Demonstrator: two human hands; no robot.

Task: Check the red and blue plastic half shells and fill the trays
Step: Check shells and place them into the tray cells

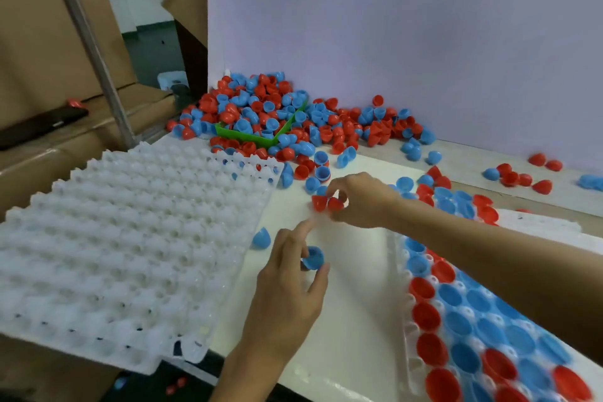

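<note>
A big heap of red and blue half shells (261, 114) lies against the white back wall. My right hand (359, 199) reaches across the table and pinches two red half shells (326, 203) at its fingertips. My left hand (290, 287) holds a blue half shell (313, 258) between thumb and fingers, forefinger stretched toward the red ones. One loose blue half shell (261, 237) sits on the table beside the empty white tray (114, 238) at the left. The tray at the right (408, 330) holds rows of red and blue shells, partly hidden by my right forearm.
A green scoop (251, 137) is buried in the heap. Loose shells (522, 178) are scattered along the wall at the right. Cardboard boxes (39, 42) and a metal post (94, 52) stand at the left, with a dark phone (39, 124) on a box.
</note>
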